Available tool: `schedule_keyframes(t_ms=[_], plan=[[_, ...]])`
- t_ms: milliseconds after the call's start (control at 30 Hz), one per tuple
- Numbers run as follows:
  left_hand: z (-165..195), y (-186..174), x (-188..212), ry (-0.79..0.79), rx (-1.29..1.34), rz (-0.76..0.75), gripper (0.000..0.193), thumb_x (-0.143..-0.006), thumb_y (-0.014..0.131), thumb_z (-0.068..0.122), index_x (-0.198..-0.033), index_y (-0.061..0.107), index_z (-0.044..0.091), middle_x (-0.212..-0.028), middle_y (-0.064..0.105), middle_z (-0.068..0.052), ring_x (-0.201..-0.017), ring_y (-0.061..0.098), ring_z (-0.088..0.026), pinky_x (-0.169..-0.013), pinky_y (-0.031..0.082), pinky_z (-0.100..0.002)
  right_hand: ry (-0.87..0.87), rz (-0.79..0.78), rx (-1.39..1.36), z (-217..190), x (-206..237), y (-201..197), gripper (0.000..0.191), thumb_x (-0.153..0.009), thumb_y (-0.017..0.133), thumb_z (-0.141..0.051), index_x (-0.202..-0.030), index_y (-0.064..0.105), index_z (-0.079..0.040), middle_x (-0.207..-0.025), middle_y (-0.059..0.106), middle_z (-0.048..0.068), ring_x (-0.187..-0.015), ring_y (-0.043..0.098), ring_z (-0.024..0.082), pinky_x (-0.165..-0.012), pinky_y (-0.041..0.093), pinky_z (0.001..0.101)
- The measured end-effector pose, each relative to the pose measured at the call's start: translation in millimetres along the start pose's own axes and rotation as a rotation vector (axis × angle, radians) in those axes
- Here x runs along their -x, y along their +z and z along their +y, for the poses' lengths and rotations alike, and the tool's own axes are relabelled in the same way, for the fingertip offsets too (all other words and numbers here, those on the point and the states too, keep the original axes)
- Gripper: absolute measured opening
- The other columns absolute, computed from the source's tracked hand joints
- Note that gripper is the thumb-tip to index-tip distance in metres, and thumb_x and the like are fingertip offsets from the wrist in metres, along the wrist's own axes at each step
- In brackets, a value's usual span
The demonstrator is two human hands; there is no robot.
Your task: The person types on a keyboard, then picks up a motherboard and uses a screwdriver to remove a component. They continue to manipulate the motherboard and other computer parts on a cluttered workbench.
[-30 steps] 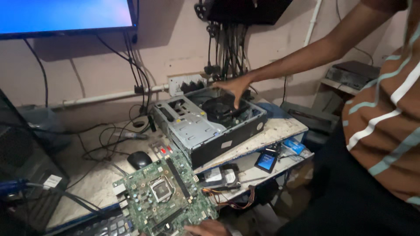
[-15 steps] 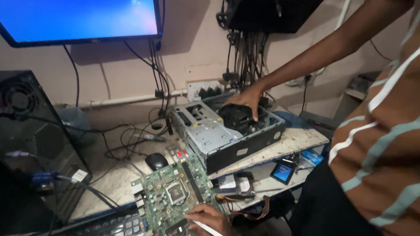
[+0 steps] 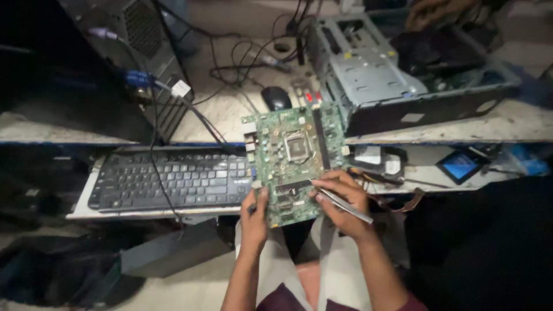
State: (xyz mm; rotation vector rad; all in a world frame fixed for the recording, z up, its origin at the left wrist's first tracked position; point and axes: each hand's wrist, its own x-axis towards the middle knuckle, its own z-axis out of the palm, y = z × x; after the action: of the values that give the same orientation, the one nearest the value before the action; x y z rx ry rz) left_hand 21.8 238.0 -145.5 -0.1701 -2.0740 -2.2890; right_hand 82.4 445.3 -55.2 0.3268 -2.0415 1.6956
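Note:
I hold a green motherboard (image 3: 294, 155) upright over my lap, in front of the desk edge. My left hand (image 3: 254, 214) grips its lower left corner, thumb on the face. At the board's lower right edge, my right hand (image 3: 341, 201) holds a thin silver metal tool (image 3: 345, 205) against its fingers. The square processor socket sits in the middle of the board.
A black keyboard (image 3: 167, 179) lies on a pull-out tray at the left. Behind it are a black tower case (image 3: 135, 55), a mouse (image 3: 276, 98) and tangled cables. An open metal computer chassis (image 3: 380, 72) lies at the right, with another person's hand (image 3: 432, 12) on it.
The view has dropped from the monitor and wall down to the desk front. The motherboard has come close, and both my hands now show on it, the right one with the tool.

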Motion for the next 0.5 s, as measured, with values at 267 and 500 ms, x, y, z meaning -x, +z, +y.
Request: schedule_keyframes(t_ms=[267, 500], plan=[[27.8, 0.2, 2.5, 0.037, -0.037, -0.019, 0.036, -0.103, 0.052, 0.032, -0.112, 0.066, 0.0, -0.095, 0.069, -0.004, -0.088, 0.056, -0.012, -0.084, 0.048, -0.029, -0.186, -0.119, 0.262, -8.6, -4.7, 9.5, 0.027, -0.08, 0.081, 0.001, -0.107, 0.078, -0.001, -0.105, 0.072, 0.01, -0.094, 0.074, 0.021, -0.083, 0.059, 0.0288], [19.3, -1.0, 5.2, 0.0, -0.038, 0.001, 0.038, -0.104, 0.053, 0.033, -0.107, 0.067, -0.002, -0.09, 0.066, -0.005, -0.085, 0.053, -0.013, -0.081, 0.046, -0.03, -0.257, 0.076, 0.274, -4.0, 4.6, 6.1, 0.016, -0.089, 0.076, 0.002, -0.105, 0.074, -0.001, -0.096, 0.078, 0.01, -0.09, 0.078, 0.017, -0.08, 0.062, 0.0287]])
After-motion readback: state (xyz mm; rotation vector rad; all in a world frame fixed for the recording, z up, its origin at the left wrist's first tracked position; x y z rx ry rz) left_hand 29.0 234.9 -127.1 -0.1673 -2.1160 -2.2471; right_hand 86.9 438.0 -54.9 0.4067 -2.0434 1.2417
